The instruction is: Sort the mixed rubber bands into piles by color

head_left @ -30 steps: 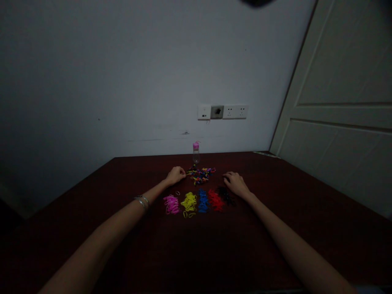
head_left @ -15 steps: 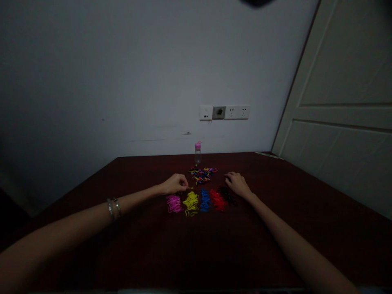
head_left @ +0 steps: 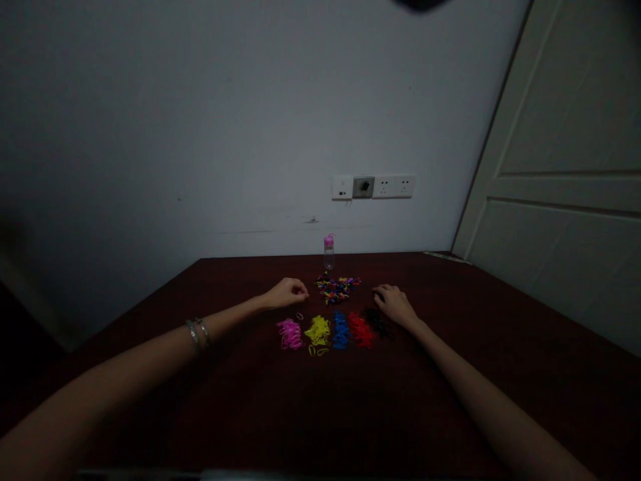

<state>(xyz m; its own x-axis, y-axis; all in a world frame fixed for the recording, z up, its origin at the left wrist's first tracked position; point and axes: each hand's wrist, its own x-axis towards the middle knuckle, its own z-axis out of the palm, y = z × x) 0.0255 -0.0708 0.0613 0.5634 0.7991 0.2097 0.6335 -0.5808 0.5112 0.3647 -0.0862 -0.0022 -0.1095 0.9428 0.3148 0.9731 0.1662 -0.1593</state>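
Small bands lie in a row of piles: pink (head_left: pixel 290 334), yellow (head_left: pixel 318 330), blue (head_left: pixel 340 330), red (head_left: pixel 361 330) and black (head_left: pixel 378 322). Behind them is a mixed-colour pile (head_left: pixel 338 287). My left hand (head_left: pixel 289 292) is closed, thumb and fingers together, left of the mixed pile; whatever is between the fingertips is too small to make out. A single pale band (head_left: pixel 299 316) lies below it. To the right of the mixed pile, my right hand (head_left: pixel 394 302) rests on the table, fingers spread, holding nothing.
A clear bottle with a pink cap (head_left: pixel 329 254) stands behind the mixed pile on the dark red table (head_left: pixel 310 414). The wall behind carries sockets (head_left: pixel 394 187). A pale panelled door (head_left: pixel 561 187) is at the right.
My left hand has lifted slightly away from the yellow pile, and the yellow band at its fingertips no longer shows. The view has shifted a little; my right hand keeps its place.
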